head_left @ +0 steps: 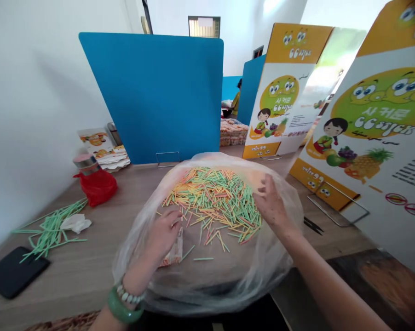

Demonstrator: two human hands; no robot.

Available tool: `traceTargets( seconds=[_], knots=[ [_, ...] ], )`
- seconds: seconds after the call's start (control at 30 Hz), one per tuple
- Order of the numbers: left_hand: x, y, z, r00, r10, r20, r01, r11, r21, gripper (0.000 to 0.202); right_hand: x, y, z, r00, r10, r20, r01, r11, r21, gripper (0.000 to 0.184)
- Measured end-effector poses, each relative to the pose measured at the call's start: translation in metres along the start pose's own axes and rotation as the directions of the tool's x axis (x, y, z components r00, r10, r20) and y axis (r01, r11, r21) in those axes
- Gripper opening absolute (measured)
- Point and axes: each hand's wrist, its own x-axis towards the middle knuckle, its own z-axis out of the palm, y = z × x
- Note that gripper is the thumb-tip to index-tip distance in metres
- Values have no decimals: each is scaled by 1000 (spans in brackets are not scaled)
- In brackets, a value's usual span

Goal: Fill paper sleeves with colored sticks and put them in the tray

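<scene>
A heap of thin coloured sticks (pixel 212 195), green, yellow, orange and pink, lies inside a wide clear plastic bag (pixel 207 271) on the wooden table (pixel 90 271). My left hand (pixel 164 232) rests at the heap's near left edge, fingers curled over a small bundle of sticks (pixel 175 253) in a clear wrapper. My right hand (pixel 271 202) lies on the right side of the heap, fingers spread and touching the sticks. A green bangle and a bead bracelet (pixel 124 303) circle my left wrist.
Sorted green sticks (pixel 52 227) and a crumpled tissue (pixel 76 223) lie at the left, near a black phone (pixel 12 271) and a red bag (pixel 97 186). A blue divider (pixel 159 96) stands behind, printed cardboard boxes (pixel 373 133) at the right, small black scissors (pixel 313 225) beside the bag.
</scene>
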Motion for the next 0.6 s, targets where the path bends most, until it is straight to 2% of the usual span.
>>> traceTargets(
  seconds=[0.07,0.13,0.2,0.27,0.3,0.33,0.37,0.4,0.47,0.53,0.57,0.6],
  knots=[
    [12,0,0,999,29,-29,-26,996,84,31,-10,-6,5,991,4,135,-7,1000,23,43],
    [25,-1,-3,994,36,-105,-12,976,217,38,-23,-15,7,973,-116,199,106,993,61,32],
    [41,0,-6,982,51,-182,16,936,351,43,-35,-25,4,933,-341,116,336,940,62,33],
    [62,5,-4,967,101,-234,18,889,457,52,-38,-35,-1,837,-547,-11,546,837,-39,37],
    [74,10,0,961,143,-237,-8,870,494,58,-35,-39,-4,790,-610,-54,603,791,-104,38],
    [87,14,5,957,190,-220,-51,855,516,66,-26,-40,-6,766,-636,-90,619,769,-159,39],
    [102,19,12,954,233,-190,-102,846,523,73,-13,-38,-8,770,-626,-128,599,777,-197,38],
    [118,24,19,951,269,-149,-157,842,516,79,4,-33,-9,797,-581,-162,548,810,-211,37],
    [152,31,36,945,315,-88,-238,846,478,82,48,-12,-8,899,-395,-190,366,915,-171,33],
    [184,35,50,938,341,-65,-278,851,447,70,95,23,-1,992,-112,-60,107,990,-90,26],
    [198,34,55,931,362,-51,-306,848,432,61,116,43,4,998,34,48,-30,997,-77,22],
    [210,33,59,921,389,-29,-344,846,408,52,135,64,10,983,148,111,-141,988,-66,21]
  ],
)
